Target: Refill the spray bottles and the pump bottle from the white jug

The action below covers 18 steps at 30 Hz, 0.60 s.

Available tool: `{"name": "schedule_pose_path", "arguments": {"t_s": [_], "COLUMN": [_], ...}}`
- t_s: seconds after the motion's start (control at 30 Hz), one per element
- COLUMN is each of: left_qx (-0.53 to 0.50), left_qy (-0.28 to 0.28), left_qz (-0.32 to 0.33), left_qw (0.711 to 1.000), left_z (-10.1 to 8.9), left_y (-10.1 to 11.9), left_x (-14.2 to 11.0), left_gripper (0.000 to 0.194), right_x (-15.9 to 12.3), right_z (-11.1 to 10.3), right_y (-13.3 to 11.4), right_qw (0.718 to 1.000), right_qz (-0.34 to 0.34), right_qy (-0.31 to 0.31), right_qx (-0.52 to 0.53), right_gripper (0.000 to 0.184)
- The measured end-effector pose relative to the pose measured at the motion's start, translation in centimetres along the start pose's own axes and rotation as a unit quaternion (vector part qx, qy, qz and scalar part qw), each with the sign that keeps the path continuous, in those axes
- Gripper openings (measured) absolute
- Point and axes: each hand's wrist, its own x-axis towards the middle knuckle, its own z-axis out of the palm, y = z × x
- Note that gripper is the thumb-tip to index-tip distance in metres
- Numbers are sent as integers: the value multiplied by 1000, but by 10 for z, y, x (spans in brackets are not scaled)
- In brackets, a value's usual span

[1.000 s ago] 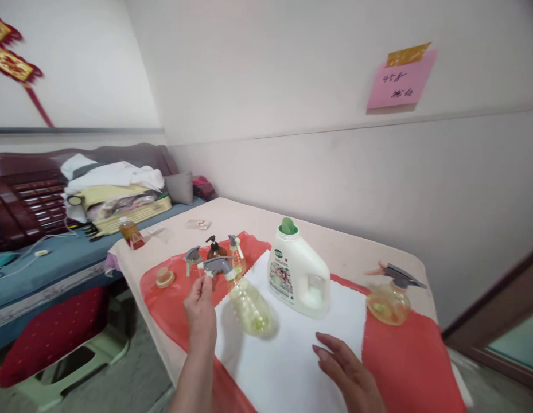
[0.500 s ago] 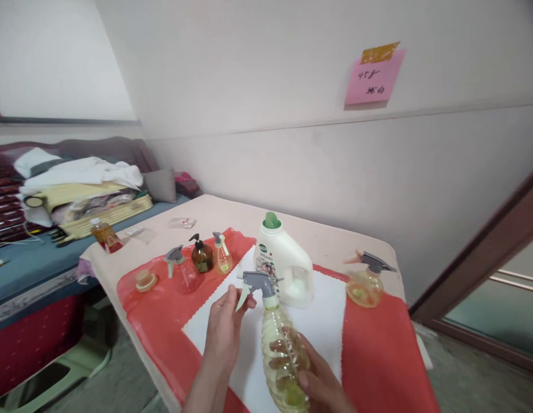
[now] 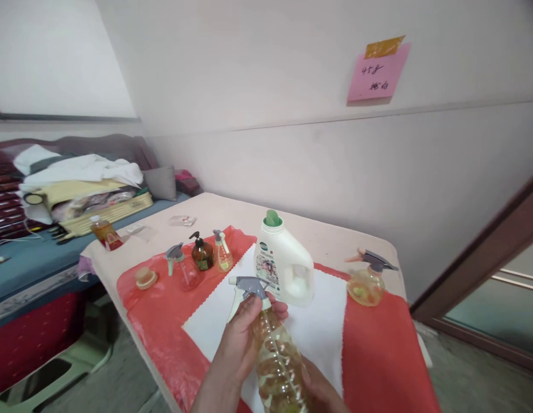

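A clear spray bottle (image 3: 277, 364) with yellowish liquid and a grey-and-white trigger head tilts a little to the left in front of me. My left hand (image 3: 249, 327) is wrapped round its neck, just below the trigger head, with fingertips showing on the far side. Lower down, my right hand (image 3: 320, 387) grips the body from the right, its fingers partly hidden behind the bottle. Just beyond stands a white detergent jug (image 3: 287, 258) with an open neck and a green spout inside, on a white cloth (image 3: 324, 332).
On the red sheet (image 3: 163, 338) at left are a cap (image 3: 146, 278), a pink spray bottle (image 3: 187, 272), a brown pump bottle (image 3: 202, 253) and a small spray bottle (image 3: 223, 257). A round spray bottle (image 3: 365, 285) stands right. An amber bottle (image 3: 105, 232) sits at the table's left edge.
My left hand has moved up and right from beside the trigger to close round the bottle's neck. The bottle has shifted slightly left and down, still in my right hand.
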Motion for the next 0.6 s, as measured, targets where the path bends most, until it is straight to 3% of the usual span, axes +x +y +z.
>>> {"name": "schedule_pose_path", "arguments": {"t_s": [0.07,0.2,0.37,0.47,0.6], "left_qx": [6,68,78,45,-8], "left_qy": [15,42,45,37,22], "left_qz": [8,35,56,51,34], "left_qw": [1000,996,994,997,999], "left_z": [1,2,0,-4,-7], "left_y": [1,0,-2,0,0], "left_x": [0,-2,-2,0,1], "left_gripper": [20,19,22,20,16], "right_x": [4,9,9,4,-1], "right_z": [-1,-4,-7,-3,7], "right_y": [2,4,5,0,-10], "right_qw": [1000,993,980,987,998], "right_qz": [-10,-44,-76,-63,21], "right_qy": [1,58,82,77,36], "right_qx": [-9,-93,-167,-130,-35], "right_gripper": [58,75,79,73,59]}}
